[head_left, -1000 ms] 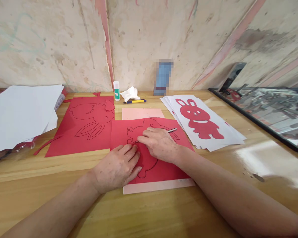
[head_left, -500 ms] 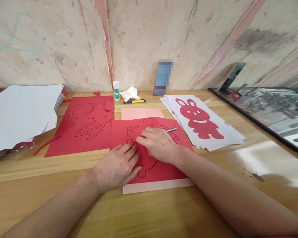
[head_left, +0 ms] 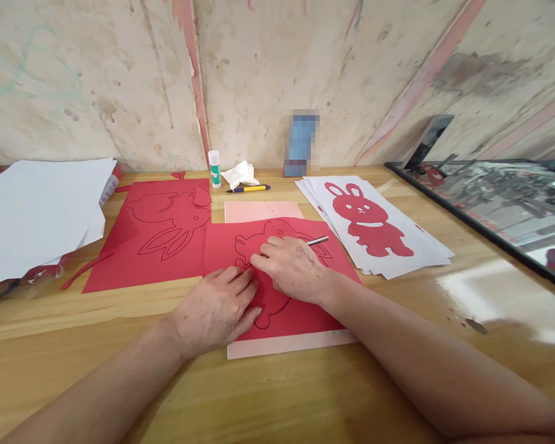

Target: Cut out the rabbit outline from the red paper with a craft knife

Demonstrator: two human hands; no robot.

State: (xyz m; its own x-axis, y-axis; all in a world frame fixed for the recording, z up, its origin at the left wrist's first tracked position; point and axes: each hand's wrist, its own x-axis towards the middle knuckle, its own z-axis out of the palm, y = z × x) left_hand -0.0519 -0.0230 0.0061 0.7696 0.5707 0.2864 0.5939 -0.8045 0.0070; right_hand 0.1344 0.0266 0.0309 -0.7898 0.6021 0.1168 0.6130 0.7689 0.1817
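Slim tool (head_left: 319, 240) aslant in right hand (head_left: 290, 266), exposed end rightward

The scene is lit brightly and rather evenly; the source is not shown. On the bench (head_left: 198, 401), strong white glare is thrown near the right edge, and a softer sheen is spread toward the near edge. Soft shadows are cast beneath the left hand (head_left: 215, 308) and on the red sheet (head_left: 305, 317). A highlight is caught by the tool (head_left: 318, 240). Reflections are crowded into the glossy panel (head_left: 513, 203). The wall (head_left: 259, 74) is visibly stretched toward the sides by wide-angle distortion. The blue object (head_left: 300, 142) is pixelated; fine print is blurred.
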